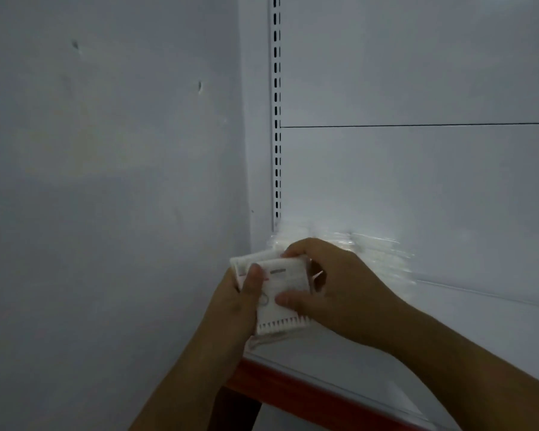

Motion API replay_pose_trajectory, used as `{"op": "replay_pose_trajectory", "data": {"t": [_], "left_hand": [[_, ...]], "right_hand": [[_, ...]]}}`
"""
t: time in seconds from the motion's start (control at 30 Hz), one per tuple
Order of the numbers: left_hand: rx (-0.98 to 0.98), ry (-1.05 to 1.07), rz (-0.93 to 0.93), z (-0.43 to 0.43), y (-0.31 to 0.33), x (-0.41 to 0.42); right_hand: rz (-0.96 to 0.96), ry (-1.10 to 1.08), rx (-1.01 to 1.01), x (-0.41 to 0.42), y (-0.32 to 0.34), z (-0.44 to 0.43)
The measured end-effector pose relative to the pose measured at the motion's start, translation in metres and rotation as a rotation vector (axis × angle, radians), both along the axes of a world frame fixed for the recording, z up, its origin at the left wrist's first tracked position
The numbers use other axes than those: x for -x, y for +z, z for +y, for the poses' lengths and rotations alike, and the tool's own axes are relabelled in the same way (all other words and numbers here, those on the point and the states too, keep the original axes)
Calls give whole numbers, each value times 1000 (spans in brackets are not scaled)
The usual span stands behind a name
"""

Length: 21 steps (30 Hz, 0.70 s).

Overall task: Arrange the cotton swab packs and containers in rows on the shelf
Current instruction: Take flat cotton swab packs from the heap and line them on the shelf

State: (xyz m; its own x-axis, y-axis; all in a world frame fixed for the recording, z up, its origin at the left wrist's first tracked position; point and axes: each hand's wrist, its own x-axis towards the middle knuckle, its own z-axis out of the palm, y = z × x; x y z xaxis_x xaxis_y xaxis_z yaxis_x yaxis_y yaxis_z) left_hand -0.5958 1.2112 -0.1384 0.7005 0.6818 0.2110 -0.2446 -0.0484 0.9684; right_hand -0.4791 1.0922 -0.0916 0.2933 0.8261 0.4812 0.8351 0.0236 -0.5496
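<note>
Pale grey wall point(106, 150) closes off the left side, and a slotted upright point(276, 119) with a white back panel point(417, 181) rises behind the shelf point(448, 353), whose front edge is trimmed with a red strip point(308, 390). A flat white cotton swab pack point(285, 293) is held upright over the shelf's left end, near its front edge. It is pinched by the left hand point(231, 306), thumb laid across its face, and by the right hand point(333, 287), thumb on the face and fingers curled over the top edge. A second pack point(241, 264) shows just behind it at the left; whether it is gripped too cannot be told. The pack is judged light and soft, its film wrap probably slippery and easily crumpled, so a hold by the two side edges rather than the middle would be best. Along the shelf's back edge, against the panel, a blurred row of clear-wrapped packs point(377, 253) can be made out; their number cannot be told. These light packs could be knocked over by the right wrist, and room at the left end is limited by the wall.
</note>
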Motion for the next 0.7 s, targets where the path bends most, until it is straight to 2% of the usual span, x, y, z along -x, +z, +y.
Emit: {"op": "replay_pose_trajectory", "data": {"t": [0.03,0.17,0.27,0.33,0.43,0.5,0.6,0.7], "left_hand": [[37,-26,22,3,2,-6],[415,-276,31,24,7,-20],[487,-472,0,41,6,-20],[479,-583,-9,47,7,-22],[385,-655,-13,48,11,-27],[265,-655,12,46,16,-31],[-29,-575,72,45,32,-38],[-394,-556,152,47,53,-50]], "right_hand": [[28,-37,-14,1,2,-5],[315,-223,-139,-17,16,-29],[616,-231,-214,-30,25,-49],[663,-245,-192,-33,25,-57],[616,-337,-187,-31,17,-64],[660,-388,-236,-32,9,-71],[744,-438,-279,-32,-2,-81],[728,-457,-274,-30,-17,-87]]}}
